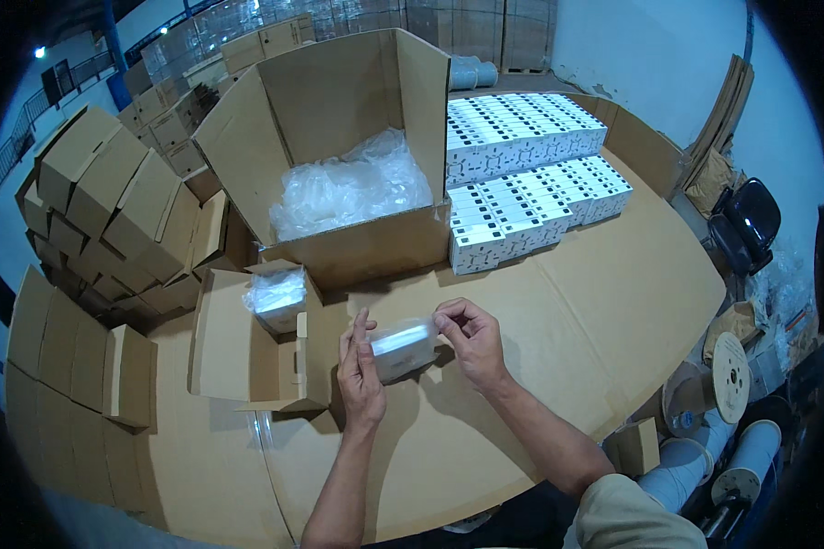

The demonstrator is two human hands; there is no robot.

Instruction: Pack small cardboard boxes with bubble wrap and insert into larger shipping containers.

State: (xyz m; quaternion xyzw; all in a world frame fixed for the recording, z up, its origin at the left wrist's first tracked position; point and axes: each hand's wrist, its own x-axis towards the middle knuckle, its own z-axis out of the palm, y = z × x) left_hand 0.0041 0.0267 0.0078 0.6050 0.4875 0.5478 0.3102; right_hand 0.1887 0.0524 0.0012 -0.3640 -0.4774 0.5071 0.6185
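A small pale box in a transparent plastic bag (403, 350) is between my two hands, just above the cardboard-covered table. My left hand (363, 380) grips its left end, with the fingers pointing up along the side. At the upper right corner, the thumb and forefinger of my right hand (472, 340) pinch the plastic. Light glares off the film, so the details of the box inside are hidden. Just left of my left hand stands an opened brown carton (316, 366), with a plastic-wrapped item (279, 297) in its far part.
Behind stands a large carton (366, 240) filled with transparent plastic bags (352, 188). White printed boxes (522, 146) sit in rows at the back right. Brown cartons (119, 201) are stacked at left. A black chair (749, 220) and cable spools (731, 377) stand beyond the table's right edge.
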